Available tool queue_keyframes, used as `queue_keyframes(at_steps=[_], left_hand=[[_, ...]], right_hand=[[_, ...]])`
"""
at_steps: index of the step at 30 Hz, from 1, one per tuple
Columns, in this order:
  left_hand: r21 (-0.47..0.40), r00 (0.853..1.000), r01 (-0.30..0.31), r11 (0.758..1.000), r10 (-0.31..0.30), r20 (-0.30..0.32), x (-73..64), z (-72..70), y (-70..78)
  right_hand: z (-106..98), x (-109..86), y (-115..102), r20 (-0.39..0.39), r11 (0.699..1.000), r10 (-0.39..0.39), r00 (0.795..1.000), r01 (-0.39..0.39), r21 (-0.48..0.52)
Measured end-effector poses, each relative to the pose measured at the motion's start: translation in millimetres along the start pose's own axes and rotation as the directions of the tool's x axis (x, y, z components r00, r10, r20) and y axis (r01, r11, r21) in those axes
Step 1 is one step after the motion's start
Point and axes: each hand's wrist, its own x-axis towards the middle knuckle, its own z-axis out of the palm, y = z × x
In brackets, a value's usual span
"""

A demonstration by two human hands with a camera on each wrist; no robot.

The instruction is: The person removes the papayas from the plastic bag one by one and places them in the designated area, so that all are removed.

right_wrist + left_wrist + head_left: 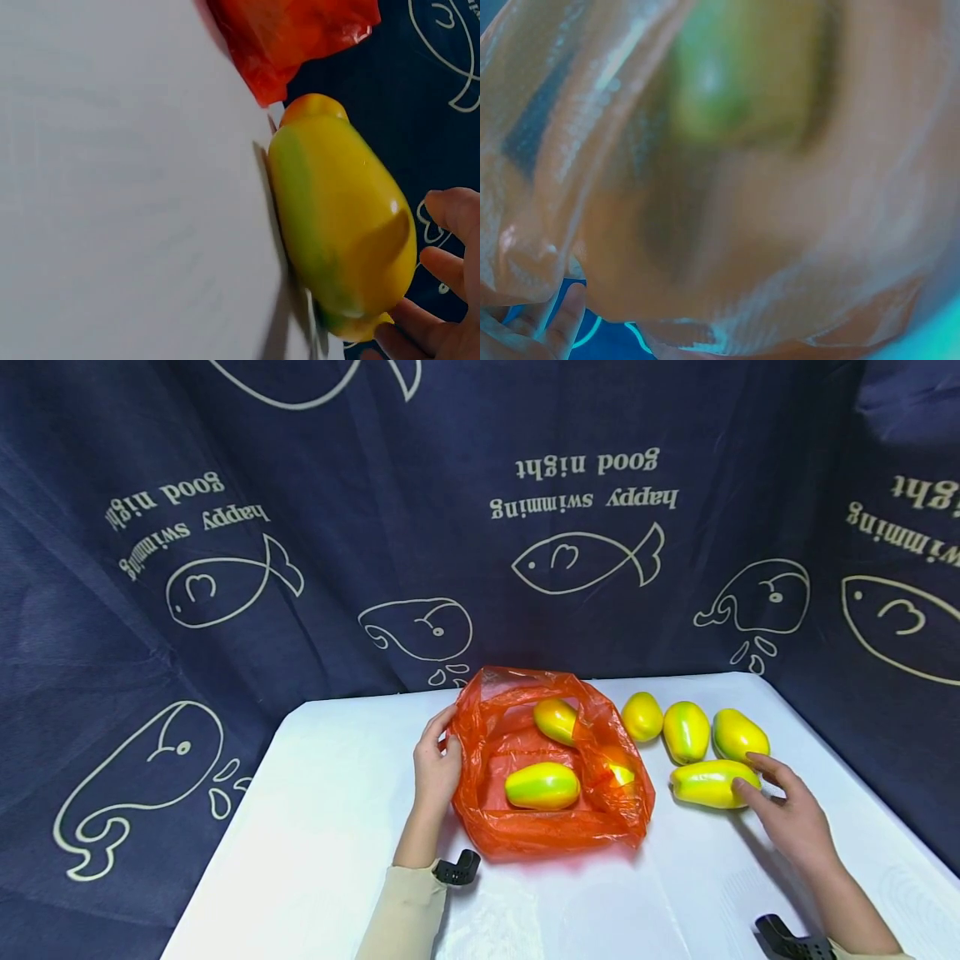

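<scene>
A red plastic bag (517, 837) lies with its mouth spread, and several yellow-green papayas sit inside, one papaya (542, 786) plainly visible through the opening. At the bag's left edge my left hand (437, 768) pinches the plastic between thumb and fingers. In the left wrist view, the bag (780, 225) fills most of the picture and partly covers that hand (532, 330). To the right, my right hand (795, 814) reaches around the near end of a lying papaya (712, 783), fingers spread. The right wrist view shows this papaya (341, 217) beside the parted fingers; firm contact cannot be made out.
Behind the lying papaya stand three more: a left papaya (642, 717), a middle papaya (686, 732) and a right papaya (738, 735). Everything rests on a white table (322, 793). A dark blue curtain (450, 527) with fish drawings hangs along its back and sides.
</scene>
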Motion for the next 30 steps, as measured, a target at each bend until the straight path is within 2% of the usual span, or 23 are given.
queue_keyframes(at_steps=[5, 12, 19, 24, 30], left_hand=[[0.012, 1.000, -0.006, 1.000, 0.006, -0.004, -0.4, 0.4, 0.2], [-0.001, 1.000, -0.010, 1.000, 0.010, -0.003, -0.4, -0.5, 0.7], [-0.015, 1.000, -0.007, 1.000, 0.007, 0.002, -0.2, -0.6, 0.5], [-0.021, 1.000, -0.002, 1.000, 0.002, 0.001, -0.3, -0.9, 0.7], [-0.008, 1.000, -0.003, 1.000, 0.003, -0.004, -0.5, -0.2, 0.8]], right_hand=[[-3, -0.8, -12, -0.068, 0.999, -0.027, 0.997, 0.025, -0.024], [-4, 0.3, -48, -0.120, 0.997, -0.077, 0.990, 0.079, 0.009], [2, 4.7, -81, -0.093, 0.988, -0.109, 0.990, 0.118, 0.100], [16, 8.5, -103, -0.075, 0.977, -0.155, 0.985, 0.164, 0.139], [32, 9.2, -124, -0.018, 0.963, -0.199, 0.980, 0.199, 0.181]])
